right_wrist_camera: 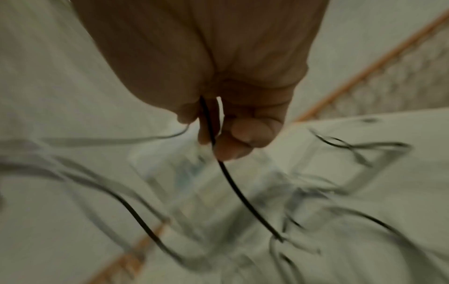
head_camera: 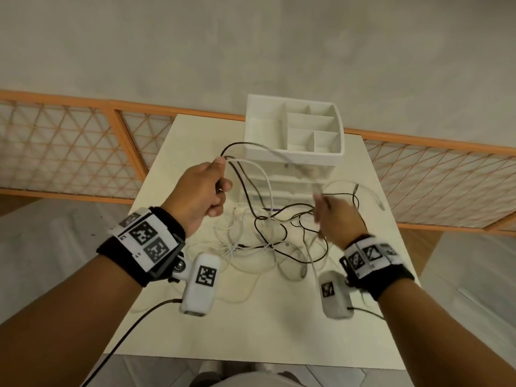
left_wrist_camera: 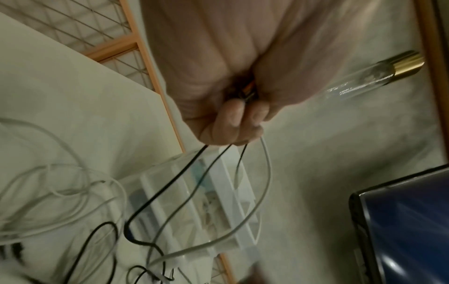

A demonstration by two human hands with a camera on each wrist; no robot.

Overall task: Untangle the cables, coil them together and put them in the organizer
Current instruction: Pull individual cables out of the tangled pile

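White and black cables [head_camera: 268,241], tangled, heaped on the pale table [head_camera: 251,331] in front of the organizer [head_camera: 293,129]. Left hand [head_camera: 199,195], raised left of the organizer, fingers [left_wrist_camera: 233,119] curled tight around several black and white strands. Right hand [head_camera: 337,216], blurred, in front of the organizer's right side, fingertips [right_wrist_camera: 252,130] pinching a black cable [right_wrist_camera: 233,184]. White compartmented organizer at the table's far edge.

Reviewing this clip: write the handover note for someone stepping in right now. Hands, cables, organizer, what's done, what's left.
Left hand: raised, grips several black and white cable strands.
Right hand: blurred with motion, pinches a black cable.
Cables: most lie tangled on the table, in front of the organizer.
Organizer: top compartments look empty.
Done: nothing coiled or stored.
Left: finish untangling, coil together, put in the organizer.
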